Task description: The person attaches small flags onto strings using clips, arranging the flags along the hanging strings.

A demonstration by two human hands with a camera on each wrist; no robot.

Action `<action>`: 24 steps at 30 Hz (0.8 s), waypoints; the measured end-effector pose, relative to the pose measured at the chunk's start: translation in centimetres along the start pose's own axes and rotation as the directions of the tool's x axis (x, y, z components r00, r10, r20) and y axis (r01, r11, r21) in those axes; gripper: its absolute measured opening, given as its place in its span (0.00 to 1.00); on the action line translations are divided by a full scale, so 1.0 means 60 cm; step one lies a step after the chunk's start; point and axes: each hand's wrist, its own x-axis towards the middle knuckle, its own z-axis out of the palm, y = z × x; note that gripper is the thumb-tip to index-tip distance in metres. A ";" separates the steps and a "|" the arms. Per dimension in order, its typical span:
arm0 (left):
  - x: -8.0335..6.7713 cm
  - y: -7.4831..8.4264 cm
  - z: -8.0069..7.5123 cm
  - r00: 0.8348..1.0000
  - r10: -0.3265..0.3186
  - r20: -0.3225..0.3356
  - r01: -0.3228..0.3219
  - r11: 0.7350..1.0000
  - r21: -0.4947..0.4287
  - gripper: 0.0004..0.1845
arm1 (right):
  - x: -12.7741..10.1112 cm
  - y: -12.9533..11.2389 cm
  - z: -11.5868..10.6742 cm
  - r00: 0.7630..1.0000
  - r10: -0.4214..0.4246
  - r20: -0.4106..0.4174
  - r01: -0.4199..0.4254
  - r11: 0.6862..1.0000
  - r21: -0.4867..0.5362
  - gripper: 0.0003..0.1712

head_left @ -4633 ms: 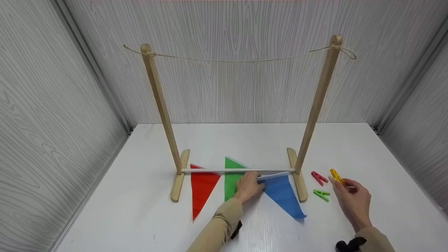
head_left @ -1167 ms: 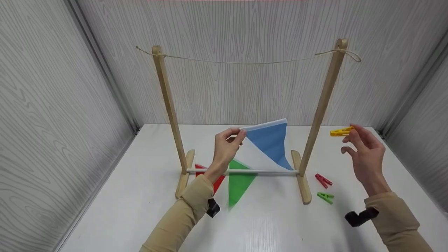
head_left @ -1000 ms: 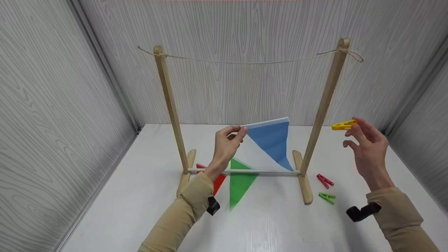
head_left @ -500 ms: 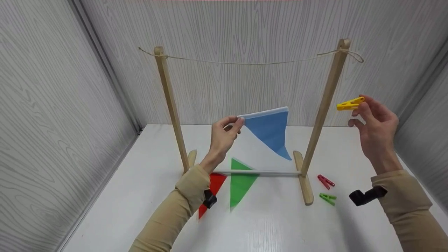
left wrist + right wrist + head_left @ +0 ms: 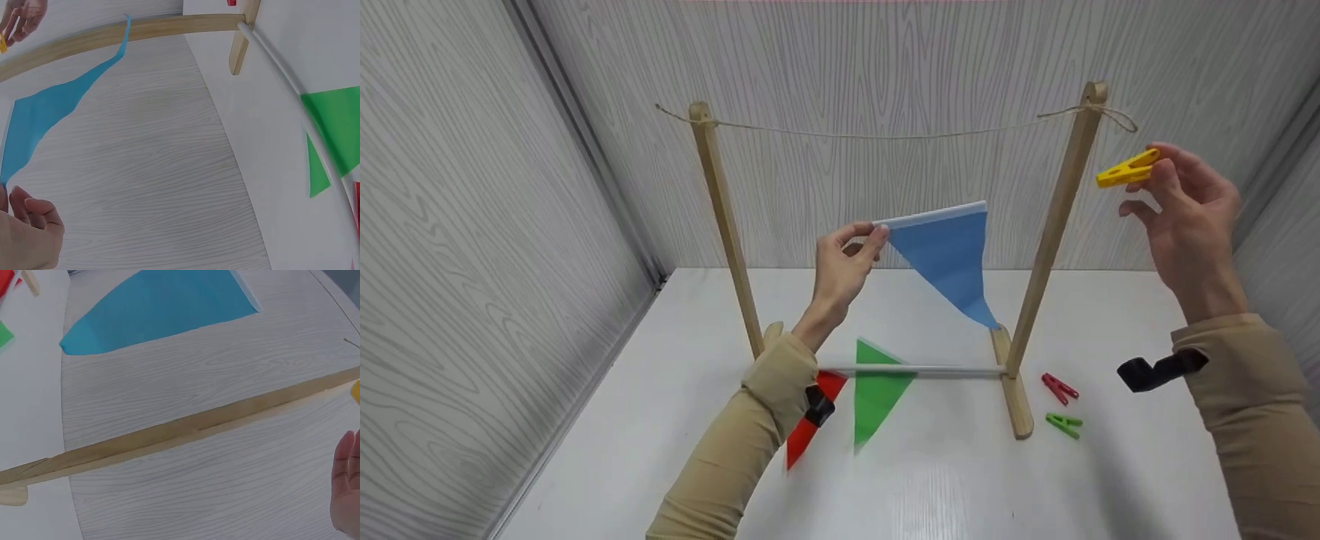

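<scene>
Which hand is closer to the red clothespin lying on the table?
Right. The right hand is raised above the red clothespin, holding a yellow clothespin; the left hand is farther, across the wooden post.

Materials & finish, rack w/ pennants

Rack posts [image 5: 724, 225] & feet: pale bare wood, matt. Line [image 5: 885, 135]: rough twine. Blue pennant [image 5: 952, 255]: thin, smooth, slight sheen, white hem; green [image 5: 877, 390] & red [image 5: 810, 427] pennants alike. Yellow peg [image 5: 1126, 170], red peg [image 5: 1059, 388], green peg [image 5: 1063, 425]: plastic. Tabletop [image 5: 960, 480]: glossy white. Walls [image 5: 450, 225]: grey wood-grain, matt. Sleeves [image 5: 735, 465]: tan cloth.
</scene>
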 end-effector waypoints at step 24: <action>0.022 0.041 0.015 0.998 0.063 0.002 -0.063 0.994 0.092 0.12 | 0.082 -0.061 0.051 0.990 -0.123 0.070 0.123 0.992 0.004 0.18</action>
